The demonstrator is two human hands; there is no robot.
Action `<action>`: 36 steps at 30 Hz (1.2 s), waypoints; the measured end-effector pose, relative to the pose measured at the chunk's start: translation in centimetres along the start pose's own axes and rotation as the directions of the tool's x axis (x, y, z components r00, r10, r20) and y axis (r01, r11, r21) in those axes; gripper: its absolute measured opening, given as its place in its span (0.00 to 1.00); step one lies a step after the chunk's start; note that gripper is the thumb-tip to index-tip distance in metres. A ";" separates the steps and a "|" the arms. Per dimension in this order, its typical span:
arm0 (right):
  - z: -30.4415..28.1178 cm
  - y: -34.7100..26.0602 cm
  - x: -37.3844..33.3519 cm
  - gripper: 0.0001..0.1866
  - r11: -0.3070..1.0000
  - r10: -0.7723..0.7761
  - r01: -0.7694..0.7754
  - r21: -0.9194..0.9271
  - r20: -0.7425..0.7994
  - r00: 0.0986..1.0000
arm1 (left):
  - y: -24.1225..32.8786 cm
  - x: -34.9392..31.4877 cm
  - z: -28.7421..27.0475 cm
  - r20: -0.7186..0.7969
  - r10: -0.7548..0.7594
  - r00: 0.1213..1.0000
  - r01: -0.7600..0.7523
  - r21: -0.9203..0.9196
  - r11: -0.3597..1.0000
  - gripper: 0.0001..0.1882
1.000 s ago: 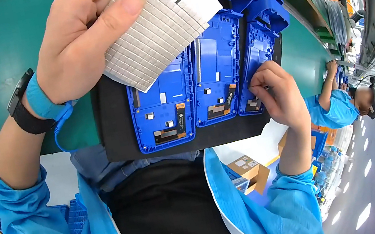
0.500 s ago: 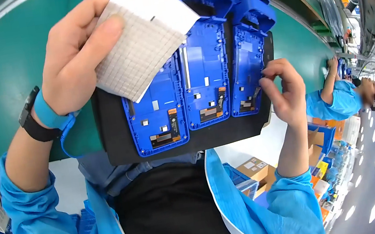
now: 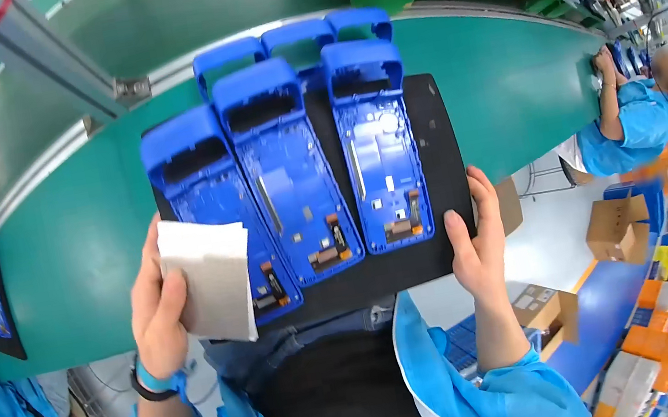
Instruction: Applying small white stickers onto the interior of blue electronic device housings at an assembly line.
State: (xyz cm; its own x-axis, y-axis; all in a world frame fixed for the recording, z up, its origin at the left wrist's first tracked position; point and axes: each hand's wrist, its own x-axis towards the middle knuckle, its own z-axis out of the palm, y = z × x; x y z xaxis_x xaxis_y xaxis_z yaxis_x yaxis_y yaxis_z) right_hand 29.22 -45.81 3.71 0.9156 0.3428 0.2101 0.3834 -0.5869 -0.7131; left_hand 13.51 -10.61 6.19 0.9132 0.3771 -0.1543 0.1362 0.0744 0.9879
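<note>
Pinched in my left hand (image 3: 159,315) are a few pale sheets (image 3: 216,274), white on top and greyish below, held over the near left corner of a black board (image 3: 438,137). My right hand (image 3: 480,241) grips that board's near right edge, thumb on top. Three blue plastic housings lie on the board with their inner sides up: a left one (image 3: 212,199), a middle one (image 3: 292,175) and a right one (image 3: 377,147). Each has a raised hooped end away from me and a flex cable near its close end. The sheets partly cover the left housing.
More blue hooped parts (image 3: 231,52) stand behind the housings on the green bench (image 3: 499,81). Co-workers sit at left (image 3: 4,392) and right (image 3: 631,120). Cardboard boxes (image 3: 619,230) stand beyond the bench at right. A metal post (image 3: 62,60) rises at back left.
My left hand has lowered the sheets toward me. My right hand has moved from the right housing's side to the board's edge. The view has shifted, showing more bench.
</note>
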 end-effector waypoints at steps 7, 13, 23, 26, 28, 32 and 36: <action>-3.2 3.0 -0.6 0.28 0.731 0.229 -0.162 0.663 -0.015 0.973 | 3.3 -3.7 2.7 -0.029 -0.004 1.000 -0.007 -0.357 0.934 0.32; -10.7 11.4 5.2 0.23 0.827 0.244 -0.229 0.514 0.038 0.969 | 3.2 -2.7 8.9 0.281 -0.226 0.933 0.331 -0.416 0.847 0.29; -11.2 0.4 2.2 0.32 0.889 -0.409 0.434 -0.144 0.173 0.896 | 1.6 3.5 20.6 0.617 -0.216 0.756 0.600 -0.524 0.605 0.15; -7.9 1.4 -1.0 0.23 0.815 -0.361 0.382 -0.435 0.133 0.923 | 1.6 4.3 22.7 0.697 -0.214 0.684 0.643 -0.438 0.628 0.15; -7.9 3.9 -1.3 0.20 0.797 -0.340 0.309 -0.519 0.039 0.940 | 1.2 5.2 22.8 0.712 -0.237 0.662 0.623 -0.346 0.702 0.14; -11.1 9.9 -1.8 0.15 0.835 -0.250 0.125 -0.536 -0.167 0.954 | 1.5 6.8 18.7 0.609 -0.139 0.781 0.448 -0.390 0.805 0.13; -15.5 17.1 0.2 0.15 0.858 -0.176 -0.061 -0.510 -0.404 0.898 | 1.3 9.6 14.0 0.383 -0.104 0.918 0.278 -0.432 0.858 0.13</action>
State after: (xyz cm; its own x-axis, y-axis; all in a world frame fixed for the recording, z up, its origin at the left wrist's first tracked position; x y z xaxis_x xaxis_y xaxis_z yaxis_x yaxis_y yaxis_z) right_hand 37.79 -67.11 1.92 0.8033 0.1147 0.5844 0.3344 -0.8988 -0.2833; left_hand 27.83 -19.84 6.23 0.9711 -0.0158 -0.2382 0.2049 0.5670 0.7978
